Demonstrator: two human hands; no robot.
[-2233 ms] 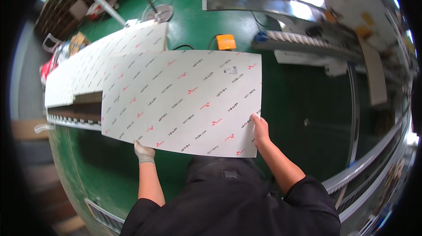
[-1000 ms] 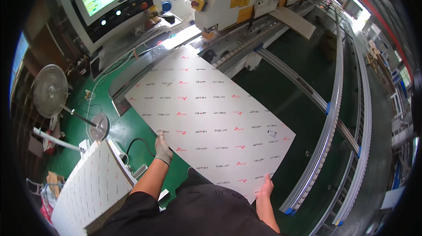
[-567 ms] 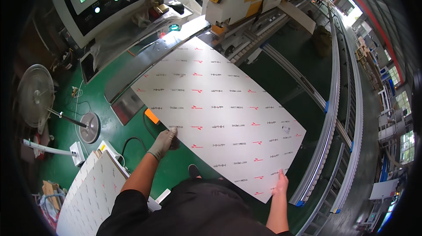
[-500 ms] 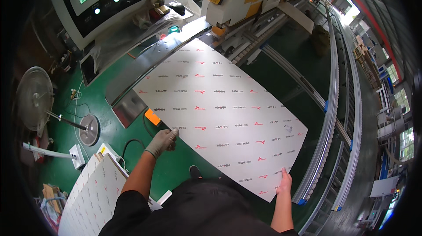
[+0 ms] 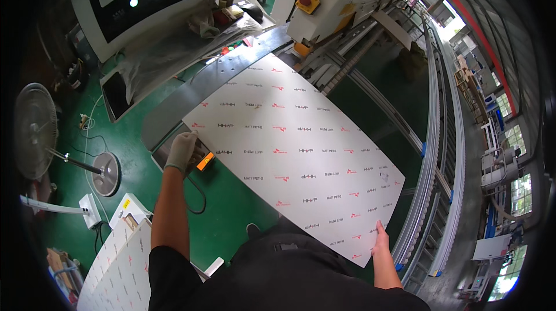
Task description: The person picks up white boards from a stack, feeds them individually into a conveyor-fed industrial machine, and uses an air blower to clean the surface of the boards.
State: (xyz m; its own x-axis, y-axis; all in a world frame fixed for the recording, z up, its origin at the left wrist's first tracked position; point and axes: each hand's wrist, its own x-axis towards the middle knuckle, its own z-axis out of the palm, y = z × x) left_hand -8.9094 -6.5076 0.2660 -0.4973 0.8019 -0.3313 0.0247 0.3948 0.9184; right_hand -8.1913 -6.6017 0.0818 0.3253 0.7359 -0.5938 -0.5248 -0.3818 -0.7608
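Note:
A large white printed panel (image 5: pixel 301 163) lies slanted before me, its far end on the grey metal table (image 5: pixel 174 102) of a machine. My left hand (image 5: pixel 183 151), in a pale glove, is closed at the panel's left edge near the far left corner. At the near right corner, my bare right hand (image 5: pixel 380 242) grips the edge, thumb on top and the other fingers hidden underneath. An orange-faced block (image 5: pixel 205 161) sits beside my left hand, just off the panel's edge.
A control console (image 5: pixel 145 4) with a screen stands at the far left, the white machine (image 5: pixel 324 15) beyond the panel. Long metal rails (image 5: pixel 431 195) run along the right. Left are a floor fan (image 5: pixel 37 131) and more printed panels (image 5: pixel 119 264) on the green floor.
My left hand has moved away from me along the panel's left edge, toward its far corner. My right hand keeps its hold at the near right corner. The view has shifted slightly.

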